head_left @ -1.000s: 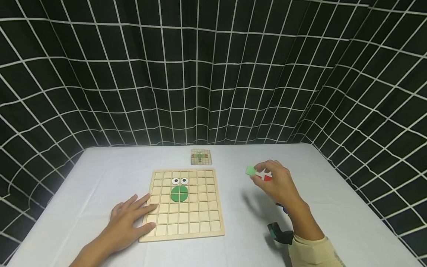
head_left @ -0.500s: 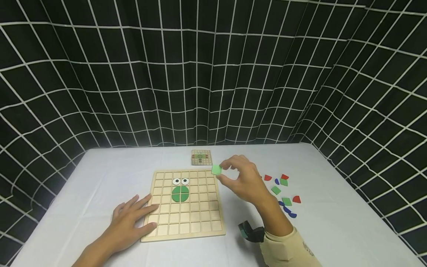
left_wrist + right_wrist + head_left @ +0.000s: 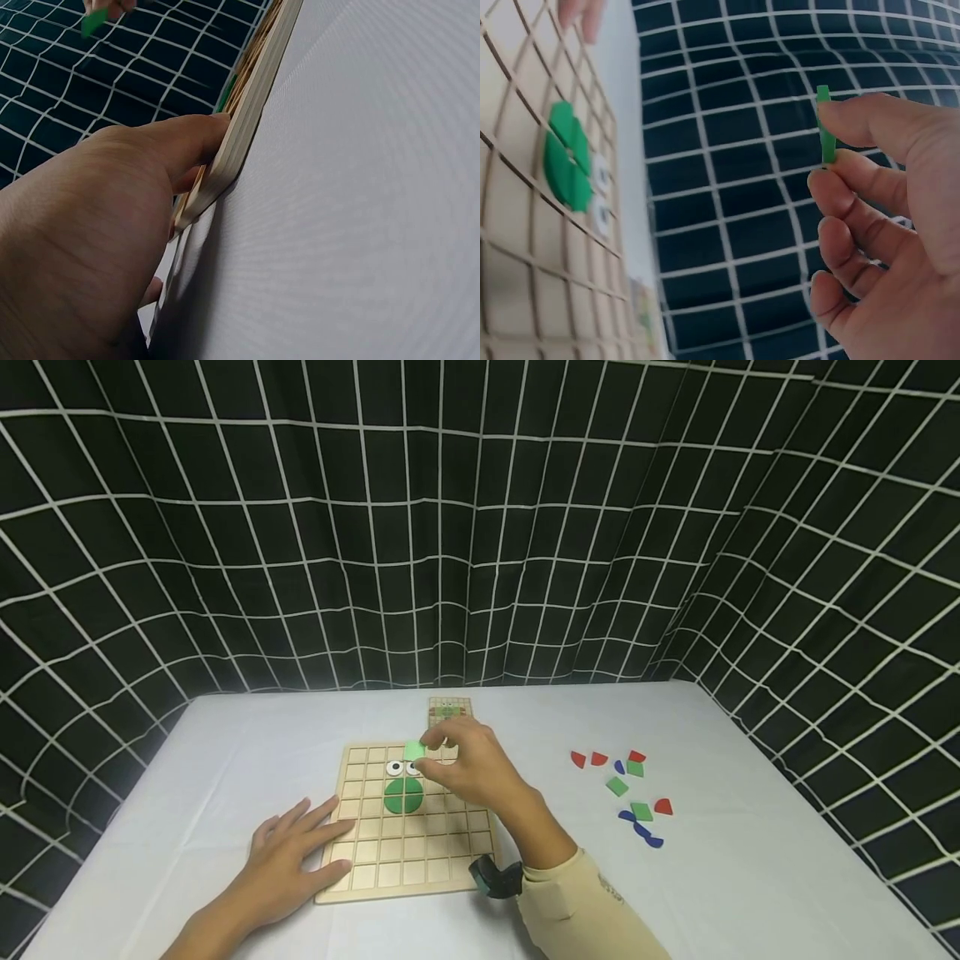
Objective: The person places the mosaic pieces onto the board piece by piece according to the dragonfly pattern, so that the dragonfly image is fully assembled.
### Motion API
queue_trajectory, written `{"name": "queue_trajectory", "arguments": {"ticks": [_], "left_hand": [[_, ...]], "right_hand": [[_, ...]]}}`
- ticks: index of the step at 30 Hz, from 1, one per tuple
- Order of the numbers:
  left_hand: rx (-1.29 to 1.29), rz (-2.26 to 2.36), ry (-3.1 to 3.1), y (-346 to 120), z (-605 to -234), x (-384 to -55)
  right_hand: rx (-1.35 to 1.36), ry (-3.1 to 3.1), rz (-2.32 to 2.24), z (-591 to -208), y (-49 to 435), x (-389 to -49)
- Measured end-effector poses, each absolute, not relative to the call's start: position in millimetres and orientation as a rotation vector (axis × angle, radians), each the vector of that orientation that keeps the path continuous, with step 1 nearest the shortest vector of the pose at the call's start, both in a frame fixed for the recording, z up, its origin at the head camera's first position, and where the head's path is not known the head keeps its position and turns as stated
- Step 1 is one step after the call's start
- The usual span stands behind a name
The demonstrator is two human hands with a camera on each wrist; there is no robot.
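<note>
Between thumb and forefinger, my right hand [image 3: 476,764] pinches a green square tile [image 3: 414,751], raised above the far part of the wooden grid board [image 3: 397,872]. The right wrist view shows that tile [image 3: 826,127] edge-on, apart from the board. My left hand [image 3: 288,860] rests spread on the board's left edge; in the left wrist view its thumb lies on the rim [image 3: 244,127]. On the board sit four-quarter green disc pieces [image 3: 403,795] forming a circle, with two round eye pieces [image 3: 394,767] just beyond them.
A small pattern card [image 3: 450,706] lies behind the board, partly covered by my right hand. To the right on the white table [image 3: 720,760] are scattered red quarter pieces [image 3: 663,807], green squares [image 3: 617,786] and blue pieces [image 3: 642,831]. A gridded black curtain [image 3: 465,527] surrounds the table.
My right hand has moved left with the green square tile, from the loose pieces to over the board. The left hand has stayed on the board's edge.
</note>
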State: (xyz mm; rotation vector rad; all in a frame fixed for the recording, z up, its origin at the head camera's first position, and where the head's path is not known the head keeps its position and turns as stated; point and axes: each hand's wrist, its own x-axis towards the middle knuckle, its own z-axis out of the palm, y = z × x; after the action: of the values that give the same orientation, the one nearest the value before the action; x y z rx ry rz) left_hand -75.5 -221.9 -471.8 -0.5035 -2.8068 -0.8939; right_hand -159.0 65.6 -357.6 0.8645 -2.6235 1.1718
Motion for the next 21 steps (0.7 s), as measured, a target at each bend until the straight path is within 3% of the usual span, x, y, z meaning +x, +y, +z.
{"name": "queue_trajectory", "arguments": {"ticks": [21], "left_hand": [[-0.51, -0.896, -2.837, -222, -472, -76]], "right_hand": [[0.763, -2.992, 1.183, -413, 8, -187]]}}
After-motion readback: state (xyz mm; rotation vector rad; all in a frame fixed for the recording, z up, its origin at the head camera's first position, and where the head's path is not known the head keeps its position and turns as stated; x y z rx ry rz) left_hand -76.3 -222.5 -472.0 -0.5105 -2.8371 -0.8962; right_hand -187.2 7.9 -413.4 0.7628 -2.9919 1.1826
